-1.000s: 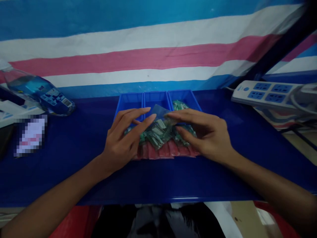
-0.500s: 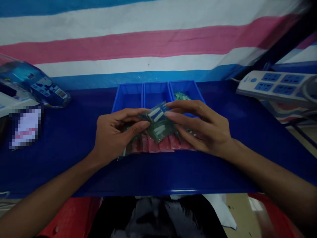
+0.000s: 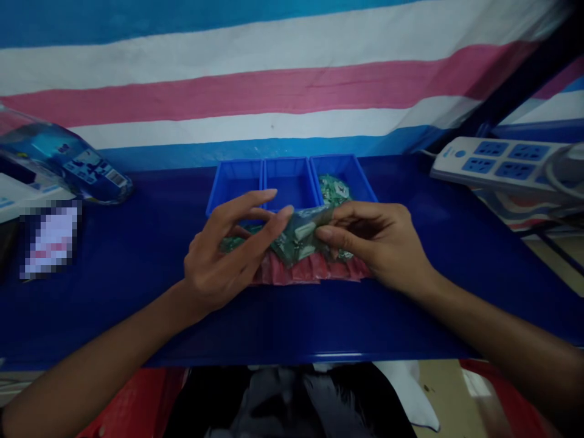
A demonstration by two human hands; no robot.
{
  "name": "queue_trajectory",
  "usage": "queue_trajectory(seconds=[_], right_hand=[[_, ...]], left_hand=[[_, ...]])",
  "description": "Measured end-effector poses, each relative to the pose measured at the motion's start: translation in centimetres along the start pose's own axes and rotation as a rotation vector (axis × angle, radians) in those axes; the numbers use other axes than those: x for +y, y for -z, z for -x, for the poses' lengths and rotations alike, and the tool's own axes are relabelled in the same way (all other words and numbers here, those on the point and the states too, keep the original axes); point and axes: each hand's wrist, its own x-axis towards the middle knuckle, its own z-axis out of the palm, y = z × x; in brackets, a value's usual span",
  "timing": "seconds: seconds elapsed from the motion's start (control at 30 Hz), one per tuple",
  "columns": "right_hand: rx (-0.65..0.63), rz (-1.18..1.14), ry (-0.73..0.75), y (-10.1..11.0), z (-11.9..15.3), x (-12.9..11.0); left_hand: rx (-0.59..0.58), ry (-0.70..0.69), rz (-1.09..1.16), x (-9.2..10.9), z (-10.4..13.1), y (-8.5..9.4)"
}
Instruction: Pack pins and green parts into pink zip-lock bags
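Clear bag (image 3: 305,232) in right hand's (image 3: 365,240) fingertips, left hand (image 3: 230,249) beside

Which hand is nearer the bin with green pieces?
Right. The right hand is just in front of that bin, holding a clear bag; the left hand is farther off, in front of the leftmost bin.

The right hand (image 3: 387,240) pinches a clear bag (image 3: 305,234) with green and white contents. The left hand (image 3: 221,249) is beside it, fingers apart. From the bag, three blue trays (image 3: 289,187) stand at twelve o'clock, a power strip (image 3: 506,161) at two, and red packets (image 3: 310,271) at six.
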Motion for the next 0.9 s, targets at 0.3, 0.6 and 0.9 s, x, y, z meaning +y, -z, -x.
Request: queue_trajectory(seconds=[0.3, 0.6, 0.9], right_hand=[[-0.068, -0.035, -0.005, -0.5, 0.4, -0.2], [-0.080, 0.634, 0.786, 0.5, 0.4, 1.0], [0.218, 0.603, 0.290, 5.7, -3.6, 0.4]], left_hand=[[-0.050, -0.107, -0.033, -0.1, -0.6, 1.3], [-0.206, 0.861, 0.838, 1.2, -0.8, 0.9], [-0.074, 0.842, 1.085, 0.8, -1.0, 0.7]])
